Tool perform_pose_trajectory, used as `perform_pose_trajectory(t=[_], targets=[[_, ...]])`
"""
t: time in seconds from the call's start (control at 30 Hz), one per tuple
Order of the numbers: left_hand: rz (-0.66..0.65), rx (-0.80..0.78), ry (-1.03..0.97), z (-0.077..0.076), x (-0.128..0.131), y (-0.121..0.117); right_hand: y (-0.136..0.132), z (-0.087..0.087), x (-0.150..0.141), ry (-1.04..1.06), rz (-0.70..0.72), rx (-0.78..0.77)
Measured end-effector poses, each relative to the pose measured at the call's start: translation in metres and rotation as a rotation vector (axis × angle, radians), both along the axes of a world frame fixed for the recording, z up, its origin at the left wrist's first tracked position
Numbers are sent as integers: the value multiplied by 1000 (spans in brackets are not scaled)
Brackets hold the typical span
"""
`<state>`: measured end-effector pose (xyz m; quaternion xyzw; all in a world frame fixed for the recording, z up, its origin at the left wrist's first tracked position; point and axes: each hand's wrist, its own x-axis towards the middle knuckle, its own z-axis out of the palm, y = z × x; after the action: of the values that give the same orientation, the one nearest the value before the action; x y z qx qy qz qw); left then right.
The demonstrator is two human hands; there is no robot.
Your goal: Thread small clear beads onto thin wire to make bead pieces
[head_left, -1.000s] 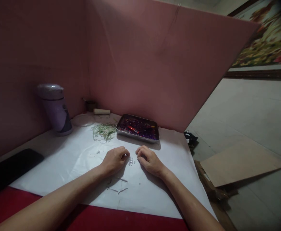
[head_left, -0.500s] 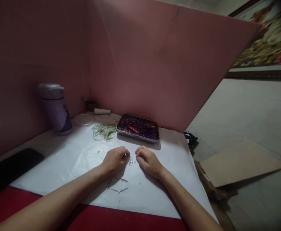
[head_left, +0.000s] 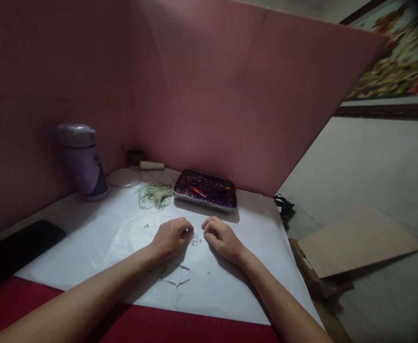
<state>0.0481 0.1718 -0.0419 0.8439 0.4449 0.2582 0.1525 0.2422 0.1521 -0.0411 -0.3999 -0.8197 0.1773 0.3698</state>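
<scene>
Small shiny clear ring-like pieces lie in a little cluster on the white sheet, between my two hands. At the left edge of the cluster is my left hand, fingers curled and thumb brought to the index finger in a pinch. On the other side, my right hand rests with bent fingers, its thumb and fingertips close together. Whatever either pinch holds is too small or hidden to make out. Dark thin strips lie near my left wrist. Two similar clear pieces sit apart, left of my left hand.
Behind my hands stands a metal tray with dark purple beads and a red tool-like item. Beside it are tangled pale green thread, a pale cylinder and a purple bottle. A black object lies left; pink panels enclose the back.
My right hand has shifted very slightly to the right, away from the cluster. My left hand and the clear pieces look the same.
</scene>
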Motion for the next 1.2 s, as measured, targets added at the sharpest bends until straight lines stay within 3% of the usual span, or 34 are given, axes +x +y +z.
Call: perform_pose_trajectory(t=[1.2], targets=[[-4,-6,6,4,0,-2,-2,0,-4,-32,1,22]])
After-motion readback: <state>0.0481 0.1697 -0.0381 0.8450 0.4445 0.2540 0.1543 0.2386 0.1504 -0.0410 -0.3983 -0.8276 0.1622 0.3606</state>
